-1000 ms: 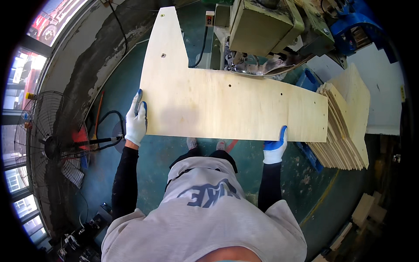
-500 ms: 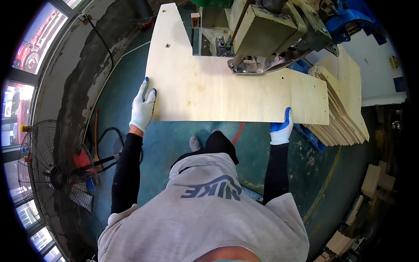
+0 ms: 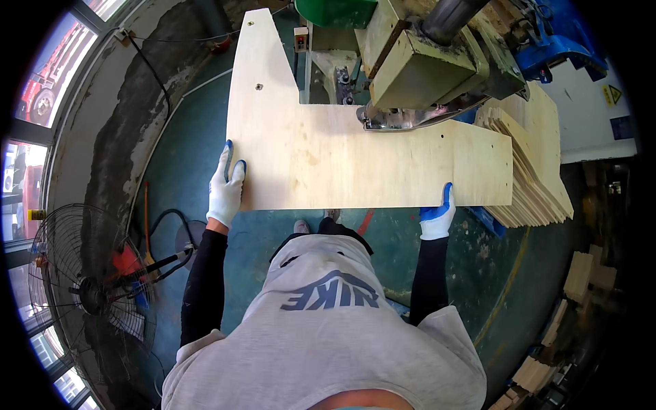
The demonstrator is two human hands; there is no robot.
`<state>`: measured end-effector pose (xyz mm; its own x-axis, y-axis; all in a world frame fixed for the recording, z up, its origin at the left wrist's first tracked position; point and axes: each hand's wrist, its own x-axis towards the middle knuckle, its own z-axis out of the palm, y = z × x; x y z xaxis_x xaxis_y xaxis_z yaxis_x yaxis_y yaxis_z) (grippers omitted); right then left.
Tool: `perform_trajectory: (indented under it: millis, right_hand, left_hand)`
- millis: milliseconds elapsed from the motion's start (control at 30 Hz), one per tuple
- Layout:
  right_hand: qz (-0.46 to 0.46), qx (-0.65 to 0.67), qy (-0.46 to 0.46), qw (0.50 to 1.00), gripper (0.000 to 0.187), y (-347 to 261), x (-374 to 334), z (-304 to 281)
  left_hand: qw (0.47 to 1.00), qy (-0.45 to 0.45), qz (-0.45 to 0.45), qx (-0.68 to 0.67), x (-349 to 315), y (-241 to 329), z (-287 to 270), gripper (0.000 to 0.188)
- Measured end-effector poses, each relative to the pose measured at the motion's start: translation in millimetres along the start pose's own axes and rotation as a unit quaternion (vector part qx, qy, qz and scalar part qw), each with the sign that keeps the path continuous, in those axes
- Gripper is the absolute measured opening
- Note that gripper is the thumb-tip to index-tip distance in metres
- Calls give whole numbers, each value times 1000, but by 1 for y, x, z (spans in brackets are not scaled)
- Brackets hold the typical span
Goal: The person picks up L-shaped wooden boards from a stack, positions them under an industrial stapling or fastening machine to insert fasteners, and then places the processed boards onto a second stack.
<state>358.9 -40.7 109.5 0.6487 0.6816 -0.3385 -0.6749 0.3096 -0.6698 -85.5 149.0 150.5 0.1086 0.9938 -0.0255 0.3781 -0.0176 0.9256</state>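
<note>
Both arms reach forward in black sleeves, spread apart, with the gloved hands at the ends of a pale, roughly L-shaped plywood panel. The left hand grasps its left edge near the lower corner, fingertips pointing away from the body. The right hand has its grip on the near edge, thumb upright over the face, fingers partly hidden beneath. The panel spans the space before the torso, partly under the machine head.
</note>
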Motion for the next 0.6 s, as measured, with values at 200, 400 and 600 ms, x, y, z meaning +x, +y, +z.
perform_trajectory:
  millis: [200, 400, 600]
  right_hand:
    - [-10, -14, 0, 1000, 48, -2, 14, 9]
    - [-26, -30, 9, 999, 49, 1, 17, 3]
    - [3, -6, -19, 1000, 51, 8, 18, -5]
  left_hand:
    - [998, -7, 50, 42, 6, -8, -2, 61]
    - [998, -27, 16, 47, 5, -14, -2, 62]
    - [998, -15, 36, 51, 2, -9, -3, 62]
